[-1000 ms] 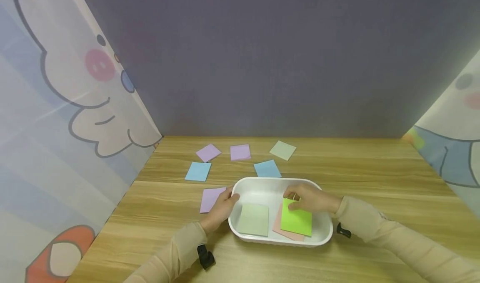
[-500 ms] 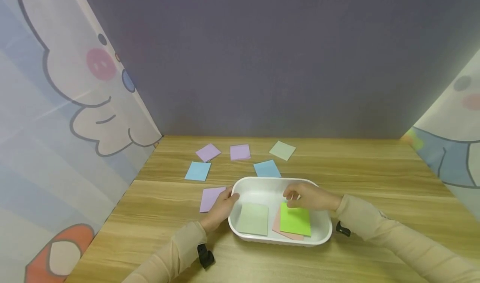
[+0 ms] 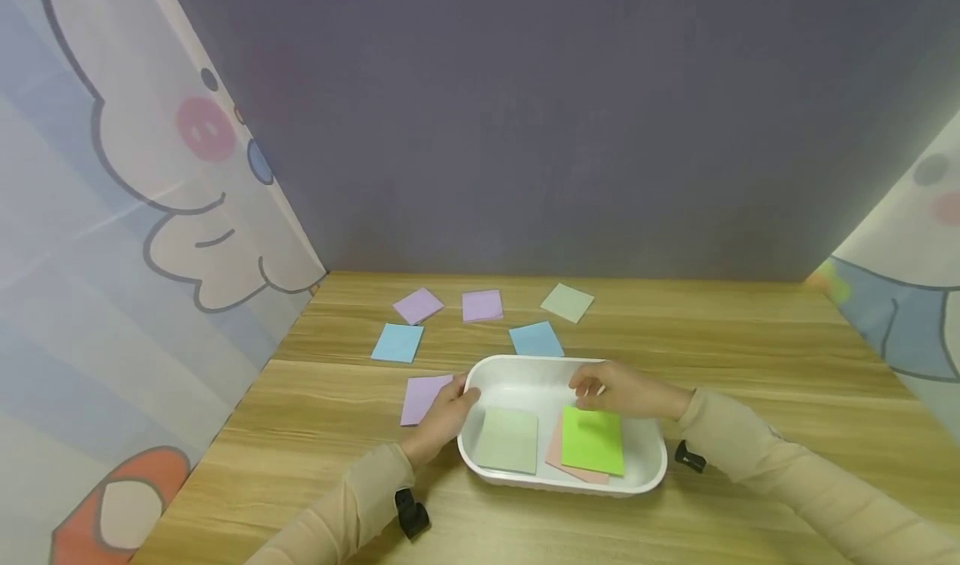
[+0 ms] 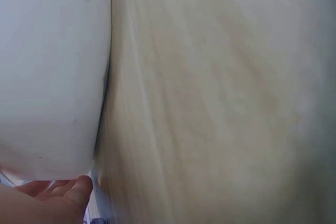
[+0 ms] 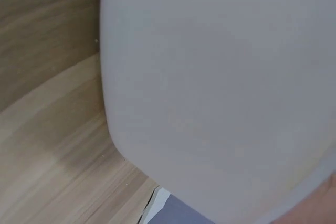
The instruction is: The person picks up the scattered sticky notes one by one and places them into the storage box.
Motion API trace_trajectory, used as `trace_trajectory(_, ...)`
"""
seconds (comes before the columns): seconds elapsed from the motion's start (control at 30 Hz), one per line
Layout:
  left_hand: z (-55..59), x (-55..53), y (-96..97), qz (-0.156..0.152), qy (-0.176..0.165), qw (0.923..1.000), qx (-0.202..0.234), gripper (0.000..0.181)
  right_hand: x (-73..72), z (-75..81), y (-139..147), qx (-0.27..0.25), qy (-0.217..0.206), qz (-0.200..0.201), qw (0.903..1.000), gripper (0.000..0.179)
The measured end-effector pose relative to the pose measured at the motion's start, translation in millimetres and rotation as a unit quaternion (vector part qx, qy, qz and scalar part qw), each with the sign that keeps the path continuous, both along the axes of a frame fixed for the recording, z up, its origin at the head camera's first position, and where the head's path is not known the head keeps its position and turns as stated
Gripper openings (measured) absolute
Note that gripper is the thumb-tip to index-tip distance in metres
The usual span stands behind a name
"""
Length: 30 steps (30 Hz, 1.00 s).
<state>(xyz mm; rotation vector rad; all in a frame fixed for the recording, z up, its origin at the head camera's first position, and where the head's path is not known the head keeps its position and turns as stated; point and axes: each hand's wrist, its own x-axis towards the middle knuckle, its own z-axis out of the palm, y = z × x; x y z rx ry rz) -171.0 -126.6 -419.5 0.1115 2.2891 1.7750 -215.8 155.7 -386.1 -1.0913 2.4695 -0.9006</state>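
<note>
In the head view, a white oval-ended plastic tray (image 3: 558,365) stands on the wooden table. My left hand (image 3: 442,415) grips its left end, thumb over the rim and fingers outside; the left wrist view shows fingertips (image 4: 79,190) against the tray's white wall (image 4: 52,77). Inside lie a pale green sticky-note pad (image 3: 507,442) on the left and, on the right, a bright green pad (image 3: 592,442) partly covering a pink one (image 3: 557,452). My right hand (image 3: 618,390) hovers over the tray's right part, fingers loosely bent, holding nothing, thumb close to the bright green pad's far edge.
Beyond the tray lie two purple pads (image 3: 418,306) (image 3: 482,306), a pale green pad (image 3: 567,302) and two blue pads (image 3: 397,343) (image 3: 536,339). Another purple pad (image 3: 422,398) sits beside my left hand. A dark grey panel (image 3: 525,132) rises behind the table (image 3: 712,323).
My right hand has let go of the bright green pad, which now lies in the tray over the pink one. The left hand has kept its grip on the tray.
</note>
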Motion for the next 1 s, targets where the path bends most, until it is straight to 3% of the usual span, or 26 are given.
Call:
trace_trajectory(0.17, -18.4, -7.7, -3.6, 0.002, 0.001, 1.0, -0.002, 0.048, -1.5, 4.0, 1.4, -0.004, 0.001, -0.002, 1.0, 0.024)
trace_trajectory(0.6, -18.6, -7.6, -2.5, 0.006, 0.0, 1.0, 0.0, 0.048, -9.1, 18.0, 6.8, -0.02, 0.003, -0.03, 0.9994, 0.03)
trace_trajectory(0.8, -18.7, -7.0, -2.0, 0.007, 0.009, 0.9999, 0.001, 0.047, -25.9, 24.1, 14.0, -0.031, 0.012, -0.064, 0.9974, 0.029)
trace_trajectory(1.0, -19.4, -8.7, -2.1, 0.003, 0.008, 1.0, -0.001, 0.047, -56.5, 18.7, 26.5, -0.047, 0.058, -0.111, 0.991, 0.021)
